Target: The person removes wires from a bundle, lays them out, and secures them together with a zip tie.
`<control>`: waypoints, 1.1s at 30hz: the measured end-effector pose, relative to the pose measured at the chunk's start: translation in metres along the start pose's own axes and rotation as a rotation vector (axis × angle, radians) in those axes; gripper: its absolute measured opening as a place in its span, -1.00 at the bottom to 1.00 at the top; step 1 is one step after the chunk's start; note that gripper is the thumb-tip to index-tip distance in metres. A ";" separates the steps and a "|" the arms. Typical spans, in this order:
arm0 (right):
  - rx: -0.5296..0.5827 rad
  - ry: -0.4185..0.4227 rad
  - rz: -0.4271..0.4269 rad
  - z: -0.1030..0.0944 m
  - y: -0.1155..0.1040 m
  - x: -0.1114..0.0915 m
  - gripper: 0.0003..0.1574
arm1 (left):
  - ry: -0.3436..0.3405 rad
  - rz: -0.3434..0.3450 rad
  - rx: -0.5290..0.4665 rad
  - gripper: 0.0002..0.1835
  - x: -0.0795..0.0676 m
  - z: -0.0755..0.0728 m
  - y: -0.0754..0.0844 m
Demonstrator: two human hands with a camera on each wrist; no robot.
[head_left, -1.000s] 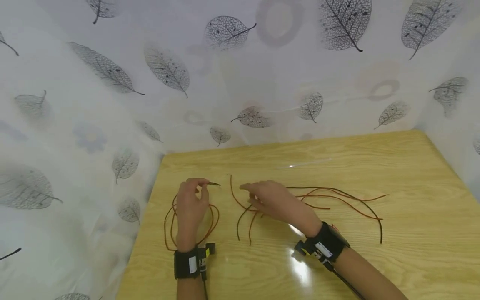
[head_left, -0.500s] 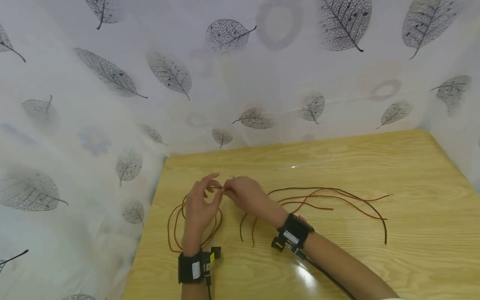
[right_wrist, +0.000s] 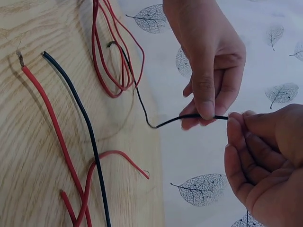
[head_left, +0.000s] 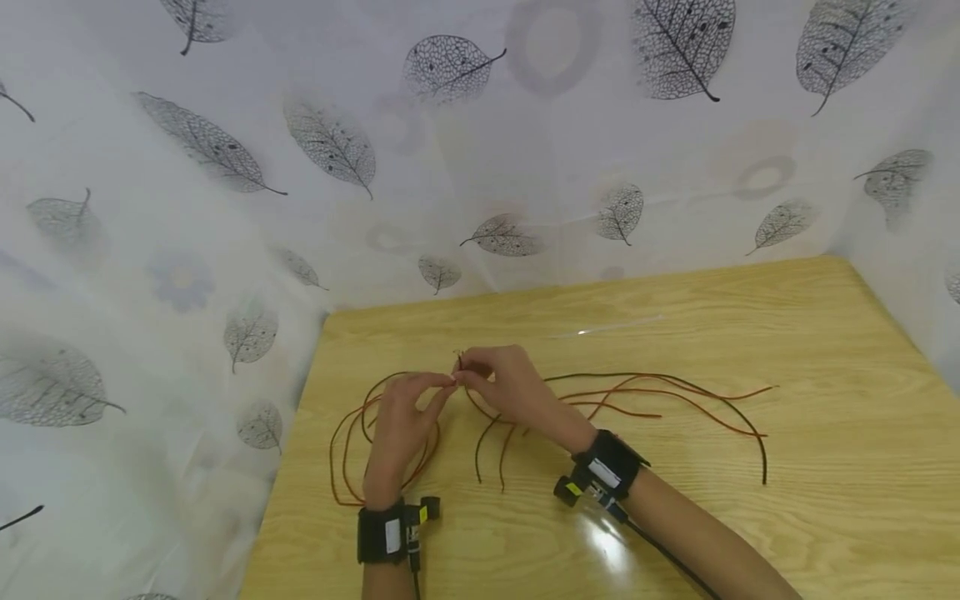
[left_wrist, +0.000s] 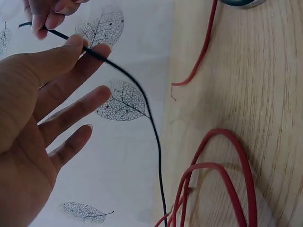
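A thin black wire runs up from the table into both hands. My left hand pinches it between thumb and index finger, the other fingers spread apart in the left wrist view. Close beside it, my right hand pinches the same wire near its end with thumb and fingertips. A short tip pokes out past the right fingers in the left wrist view. Below the left hand lies a loose coil of red wire, partly hidden by that hand in the head view.
Several loose red and black wires, among them a red wire and a black wire, spread over the wooden table to the right. Some show stripped ends. A leaf-patterned sheet borders the table at the back and sides.
The right hand has moved left from above the loose wires to the left hand and taken hold of the black wire's end. The left hand has shifted slightly right, still pinching the wire.
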State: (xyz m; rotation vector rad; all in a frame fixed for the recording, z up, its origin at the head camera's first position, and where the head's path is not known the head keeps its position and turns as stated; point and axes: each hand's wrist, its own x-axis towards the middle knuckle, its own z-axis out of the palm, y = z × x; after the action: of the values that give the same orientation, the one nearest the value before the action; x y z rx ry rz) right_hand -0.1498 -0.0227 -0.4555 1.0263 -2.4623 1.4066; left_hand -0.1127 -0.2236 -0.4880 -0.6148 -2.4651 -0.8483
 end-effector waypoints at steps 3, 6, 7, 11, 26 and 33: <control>0.018 0.040 -0.016 -0.007 0.002 -0.003 -0.93 | 0.010 -0.018 0.057 -0.80 -0.001 0.001 0.000; 0.037 0.071 -0.032 -0.016 0.005 -0.007 -0.94 | 0.038 -0.019 0.120 -0.79 -0.003 0.001 -0.001; 0.044 0.075 -0.038 -0.019 0.005 -0.008 -0.95 | 0.057 -0.015 0.147 -0.80 -0.004 0.000 -0.002; 0.036 0.092 -0.045 -0.034 0.010 -0.014 -0.95 | 0.128 0.008 0.198 -0.81 -0.007 -0.004 -0.006; -0.092 0.235 0.118 -0.118 0.031 -0.049 -0.91 | 0.236 -0.025 0.336 -0.74 -0.020 -0.034 -0.034; -0.107 0.252 0.168 -0.139 0.038 -0.060 -0.90 | 0.258 -0.077 0.367 -0.78 -0.023 -0.042 -0.041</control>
State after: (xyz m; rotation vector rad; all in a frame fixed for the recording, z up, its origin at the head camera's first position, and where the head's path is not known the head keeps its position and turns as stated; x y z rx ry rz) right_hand -0.1566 0.1313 -0.4303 0.5929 -2.4499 1.3378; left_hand -0.1057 -0.2862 -0.4894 -0.2632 -2.3327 -0.4490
